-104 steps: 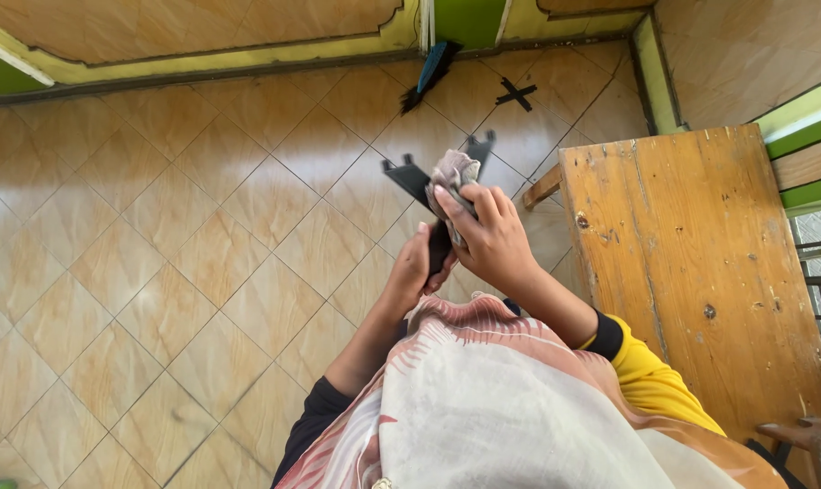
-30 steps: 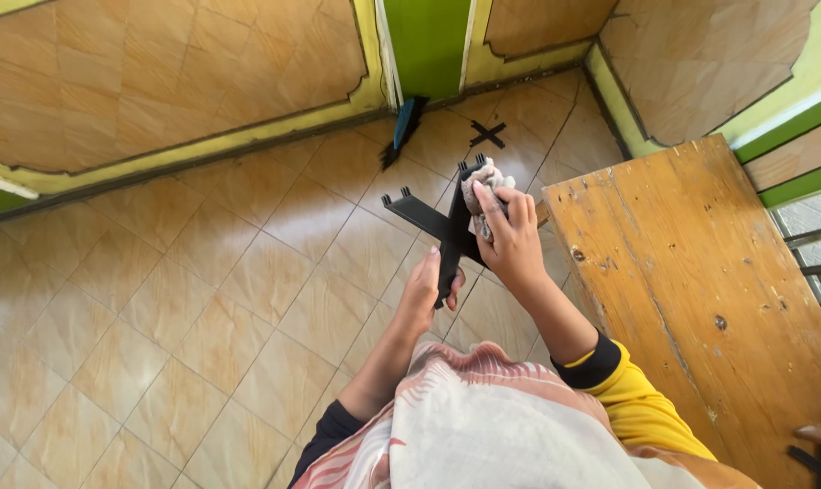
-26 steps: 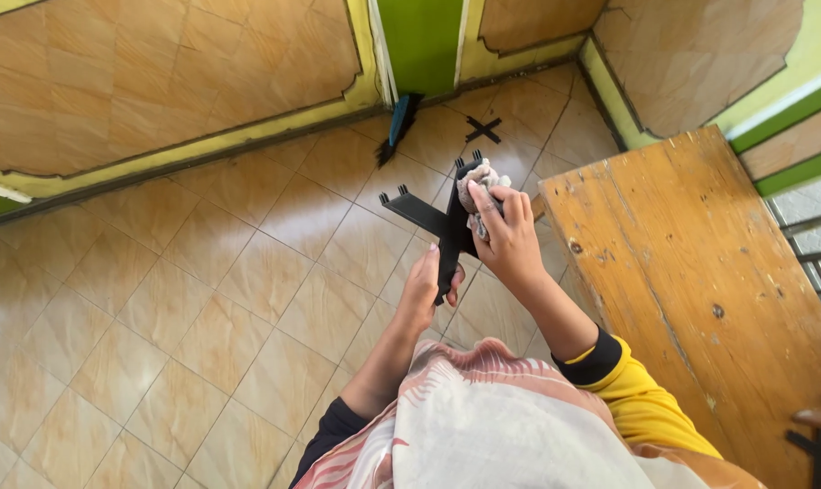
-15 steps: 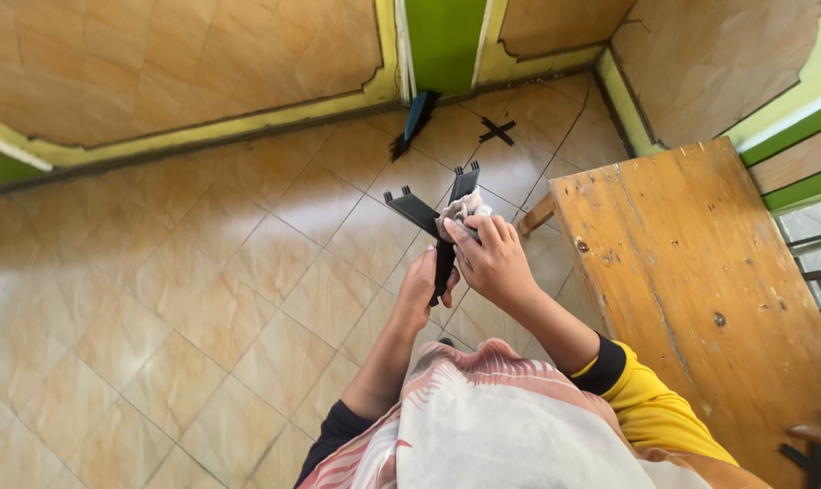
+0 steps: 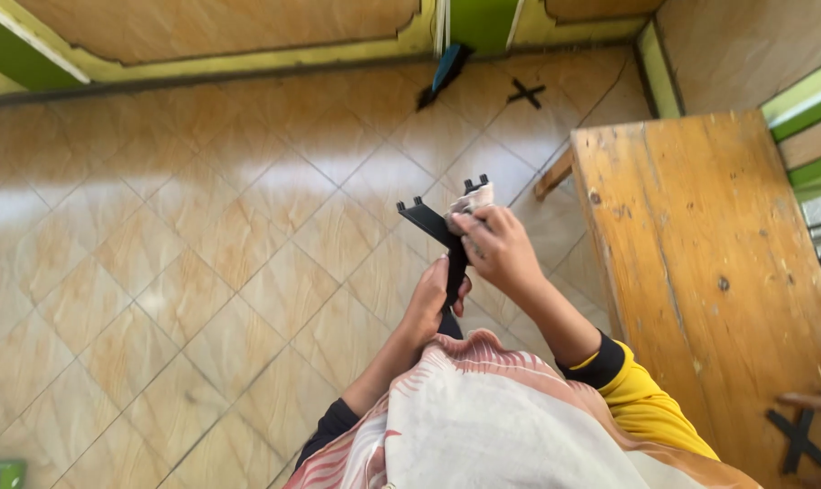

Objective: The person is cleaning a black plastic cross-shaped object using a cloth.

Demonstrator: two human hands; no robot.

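Left hand (image 5: 436, 301) is gripping the lower arm of a black plastic cross-shaped bracket (image 5: 435, 230) held above the tiled floor (image 5: 175, 235), while right hand (image 5: 501, 251), at 2 o'clock, is apparently pinching a crumpled grey cloth (image 5: 475, 196) against the upper arm; steadying low would help.

You wear a loose cream head scarf (image 5: 510, 417) printed with coral-pink feathery stripes, draped over your chest. Your right arm has a bright yellow sleeve (image 5: 650, 412) ending in a black cuff (image 5: 591, 360); your left arm shows a black sleeve (image 5: 324, 430). Both hands are bare.
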